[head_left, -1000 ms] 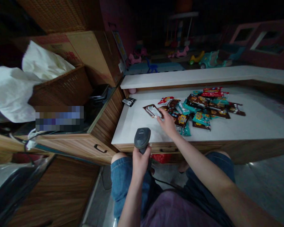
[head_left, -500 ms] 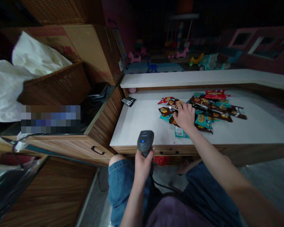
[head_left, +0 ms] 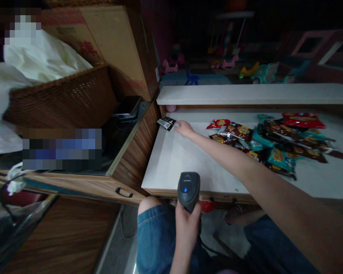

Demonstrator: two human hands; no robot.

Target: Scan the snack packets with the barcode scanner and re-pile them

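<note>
The left hand (head_left: 187,228) grips a dark grey barcode scanner (head_left: 188,190); the open right hand (head_left: 184,128) reaches just beside a small black packet (head_left: 166,123) on the white counter (head_left: 183,163).

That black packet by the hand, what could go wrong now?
The right hand is very close to the black packet, which lies near the left edge of the counter, so a small bump might push it off. The scanner is held in only the left hand, just over the front edge, so it could fall if it slipped.
</note>
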